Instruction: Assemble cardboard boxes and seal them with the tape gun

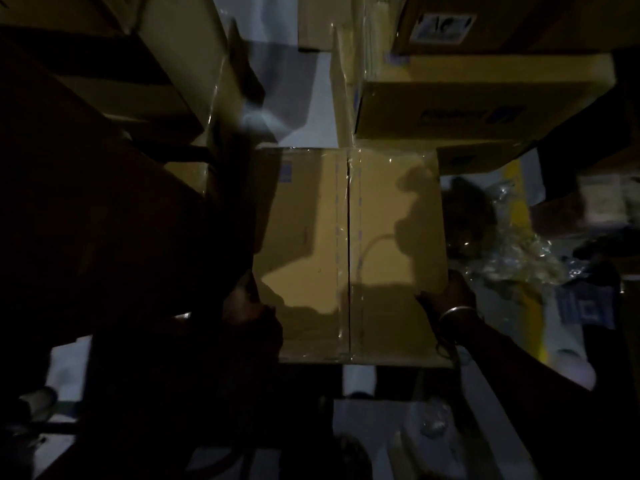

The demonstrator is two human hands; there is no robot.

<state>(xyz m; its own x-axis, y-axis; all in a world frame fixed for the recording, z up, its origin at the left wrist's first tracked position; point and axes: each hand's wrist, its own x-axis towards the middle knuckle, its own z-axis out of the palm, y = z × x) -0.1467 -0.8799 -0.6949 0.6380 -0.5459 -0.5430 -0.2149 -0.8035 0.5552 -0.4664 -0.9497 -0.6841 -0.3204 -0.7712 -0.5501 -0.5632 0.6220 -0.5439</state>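
Taped cardboard box (349, 254), seam running away from the person, gripped between left hand (249, 306) and right hand (446, 296) at its near corners.

Brown cardboard box (349, 254) lies flat-side up, clear tape along its centre seam.

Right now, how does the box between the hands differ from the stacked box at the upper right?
The box between the hands lies with its taped centre seam facing the camera; the stacked box shows a printed side. The left hand and right hand grip the first at its sides; nothing touches the stacked box. Both are brown cardboard.
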